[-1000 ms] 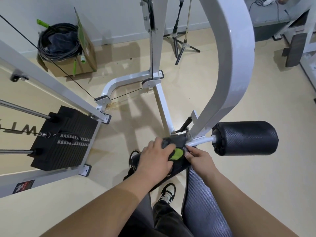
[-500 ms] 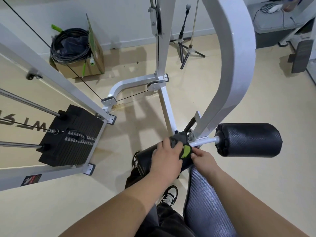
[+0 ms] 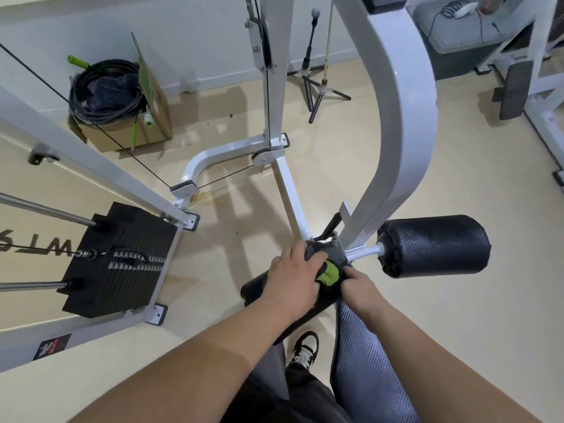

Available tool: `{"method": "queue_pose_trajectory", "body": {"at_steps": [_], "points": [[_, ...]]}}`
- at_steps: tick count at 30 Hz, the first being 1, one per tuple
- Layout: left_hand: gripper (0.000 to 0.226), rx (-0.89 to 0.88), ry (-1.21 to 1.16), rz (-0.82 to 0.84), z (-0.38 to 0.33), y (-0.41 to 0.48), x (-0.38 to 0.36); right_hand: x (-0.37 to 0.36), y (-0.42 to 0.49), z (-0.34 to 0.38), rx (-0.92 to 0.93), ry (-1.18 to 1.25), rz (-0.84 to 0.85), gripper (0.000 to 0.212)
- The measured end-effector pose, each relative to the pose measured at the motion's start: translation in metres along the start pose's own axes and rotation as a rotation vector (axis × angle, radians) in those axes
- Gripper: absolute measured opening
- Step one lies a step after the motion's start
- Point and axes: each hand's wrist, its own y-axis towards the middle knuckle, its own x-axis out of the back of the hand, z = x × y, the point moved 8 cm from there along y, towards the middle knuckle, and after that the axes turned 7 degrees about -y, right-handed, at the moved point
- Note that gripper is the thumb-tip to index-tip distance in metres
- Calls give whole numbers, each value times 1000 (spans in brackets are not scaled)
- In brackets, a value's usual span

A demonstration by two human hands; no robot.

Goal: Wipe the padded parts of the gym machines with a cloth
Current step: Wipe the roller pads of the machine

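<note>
A grey and green cloth [image 3: 329, 267] lies over the inner end of the left black roller pad [image 3: 254, 288] of a white gym machine. My left hand [image 3: 294, 277] grips the cloth and presses it onto that pad. Touching the cloth's right edge, my right hand [image 3: 360, 286] has its fingers curled; what they hold is hidden. The right black roller pad [image 3: 433, 245] sticks out bare on a white bar. A grey padded seat [image 3: 366, 361] runs below my right arm.
The machine's curved white arm [image 3: 399, 117] rises just behind the pads. A black weight stack [image 3: 119, 261] with cables stands at left. A cardboard box [image 3: 128, 126] with coiled cable and a tripod stand [image 3: 317, 83] sit near the far wall. Another machine [image 3: 534, 71] is at right.
Both hands stay on the cloth at the left pad, with only small shifts. The view has tilted up and moved slightly.
</note>
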Motion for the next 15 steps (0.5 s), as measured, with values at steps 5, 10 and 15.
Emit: {"method": "queue_pose_trajectory", "body": {"at_steps": [5, 10, 15], "points": [[59, 124, -73, 123, 31, 2, -8, -3, -2, 0, -24, -101, 36, 57], [44, 492, -112, 27, 108, -48, 3, 1, 1, 4, 5, -140, 44, 59], [41, 475, -76, 41, 54, -15, 1, -1, -5, -1, 19, -141, 135, 79]]}}
